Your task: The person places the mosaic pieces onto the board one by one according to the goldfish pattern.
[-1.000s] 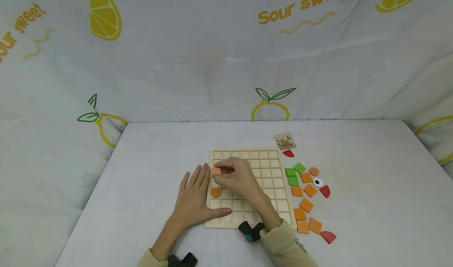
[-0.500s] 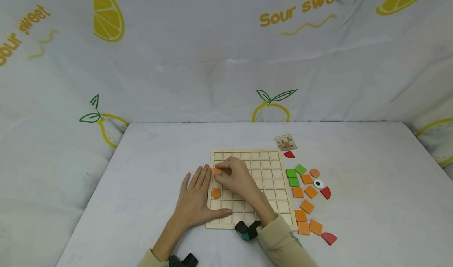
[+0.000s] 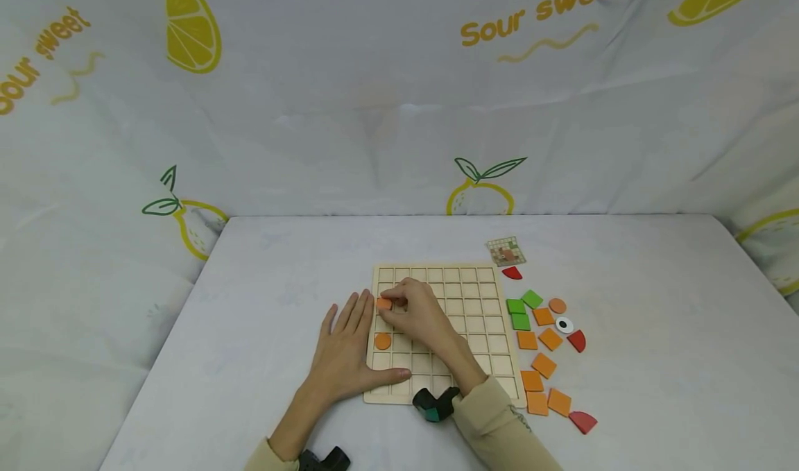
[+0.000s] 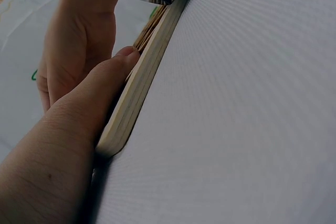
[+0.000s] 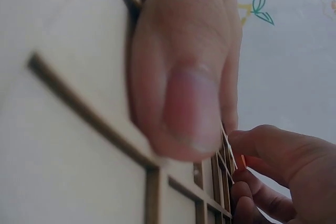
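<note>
A square wooden grid board (image 3: 472, 308) lies on the white table. My left hand (image 3: 342, 356) lies flat along its left side, fingers straight, with the thumb (image 4: 123, 59) across the board's near part. That thumb also looms large in the right wrist view. Over the left column, my right hand (image 3: 421, 316) pinches a small flat orange piece (image 3: 383, 304) between thumb and fingers; in the right wrist view only an orange sliver shows. The fingers hide part of its outline. An orange disc (image 3: 383, 341) sits in the left column, nearer to me.
Right of the board lie several orange square tiles (image 3: 544, 366), green tiles (image 3: 520, 322), red quarter-round pieces (image 3: 583, 422), an orange-brown disc (image 3: 557, 306) and a white eye disc (image 3: 564, 325). A small patterned card (image 3: 506, 251) lies beyond the board's far right corner.
The pinched orange piece tilts, showing less of its face than a second ago. My right wrist has shifted slightly left; my left hand keeps its place on the board.
</note>
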Tool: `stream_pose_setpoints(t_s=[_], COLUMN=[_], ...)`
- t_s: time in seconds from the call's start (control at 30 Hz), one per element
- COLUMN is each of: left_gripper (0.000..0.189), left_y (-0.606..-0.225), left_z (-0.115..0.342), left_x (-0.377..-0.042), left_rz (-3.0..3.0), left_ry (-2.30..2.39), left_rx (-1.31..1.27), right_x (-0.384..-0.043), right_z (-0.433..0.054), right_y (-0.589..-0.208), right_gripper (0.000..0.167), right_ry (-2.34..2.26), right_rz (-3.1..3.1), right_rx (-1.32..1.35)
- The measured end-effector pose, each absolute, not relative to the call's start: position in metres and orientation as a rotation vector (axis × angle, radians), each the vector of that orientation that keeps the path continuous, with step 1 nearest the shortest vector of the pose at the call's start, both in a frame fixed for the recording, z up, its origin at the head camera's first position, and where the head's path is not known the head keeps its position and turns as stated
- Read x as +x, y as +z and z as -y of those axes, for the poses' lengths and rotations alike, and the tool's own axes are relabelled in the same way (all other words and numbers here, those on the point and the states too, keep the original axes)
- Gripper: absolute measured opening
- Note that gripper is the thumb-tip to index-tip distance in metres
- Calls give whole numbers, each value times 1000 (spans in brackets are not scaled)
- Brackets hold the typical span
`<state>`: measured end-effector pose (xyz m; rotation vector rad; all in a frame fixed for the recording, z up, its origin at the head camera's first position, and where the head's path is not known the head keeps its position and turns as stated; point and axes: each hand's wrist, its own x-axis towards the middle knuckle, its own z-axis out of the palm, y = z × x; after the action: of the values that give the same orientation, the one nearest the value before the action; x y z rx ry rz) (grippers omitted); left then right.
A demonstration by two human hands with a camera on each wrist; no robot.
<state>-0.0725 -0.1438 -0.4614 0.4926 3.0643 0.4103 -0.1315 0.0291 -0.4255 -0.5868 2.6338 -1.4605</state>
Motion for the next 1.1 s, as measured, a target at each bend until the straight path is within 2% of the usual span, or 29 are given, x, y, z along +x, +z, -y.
stream_pose_setpoints(t_s=[1.1], left_gripper=[135], left_y=[-461], left_z=[143], left_x=[-73], left_rz=[-3062], left_ry=[420], left_rx=[484], right_x=[-130], right_z=[-28], right_y=[-422], right_gripper=[30], right_ry=[-1307], right_rz=[-2702], right_rx=[-601])
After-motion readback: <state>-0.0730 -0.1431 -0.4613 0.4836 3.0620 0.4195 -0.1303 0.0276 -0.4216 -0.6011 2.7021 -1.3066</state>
